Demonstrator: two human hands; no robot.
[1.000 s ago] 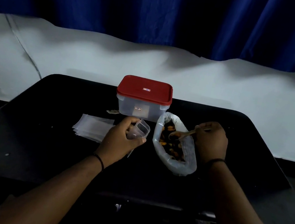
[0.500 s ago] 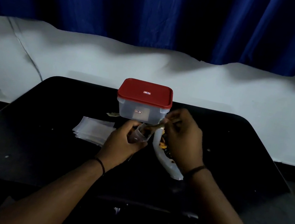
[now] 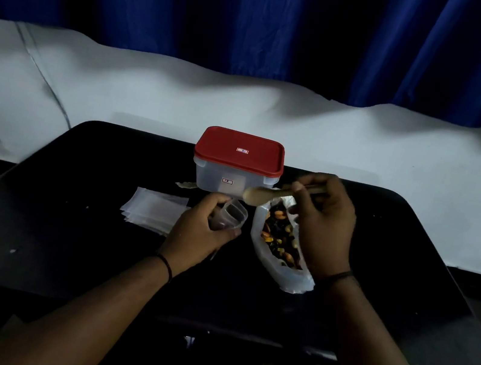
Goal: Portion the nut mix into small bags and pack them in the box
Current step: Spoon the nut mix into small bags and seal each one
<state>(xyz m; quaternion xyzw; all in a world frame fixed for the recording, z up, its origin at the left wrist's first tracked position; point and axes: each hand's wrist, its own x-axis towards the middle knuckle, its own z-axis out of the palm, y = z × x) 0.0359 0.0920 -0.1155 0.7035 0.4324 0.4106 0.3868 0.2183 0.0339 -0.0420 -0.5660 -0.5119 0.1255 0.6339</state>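
Now right hand lifted off nut bag, fingers gripping spoon above cup, left hand holding cup

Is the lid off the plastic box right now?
No, the red lid sits closed on the clear plastic box at the back of the table.
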